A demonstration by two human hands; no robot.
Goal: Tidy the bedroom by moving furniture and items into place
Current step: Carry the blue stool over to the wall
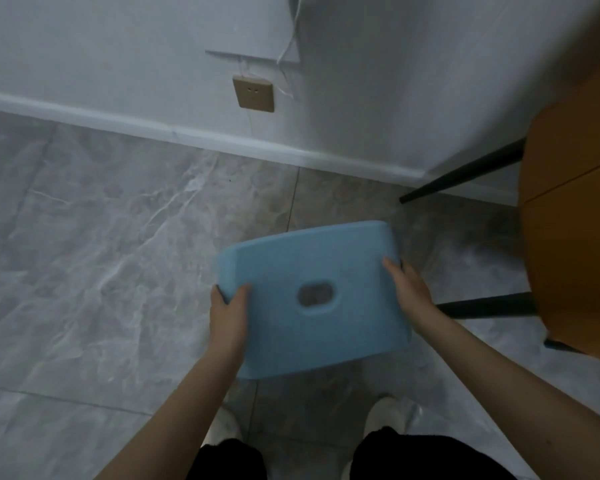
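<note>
Stool (312, 299) blue, held between both hands above floor (101, 254), just ahead of feet. Left hand (227, 317) grips left edge, thumb on top, fingers curled under; right hand (407, 292) grips right edge likewise. Keep level, lower evenly, mind toes. Right of right fingers: orange chair (568, 220), black legs close, likely snag. Beyond fingertips: wall (118, 46), socket (253, 93), dangling cord.

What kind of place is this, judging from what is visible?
Probably a room in a home: a tiled floor, a white wall with a socket, and an orange chair. Both hands hold a blue plastic stool.
</note>
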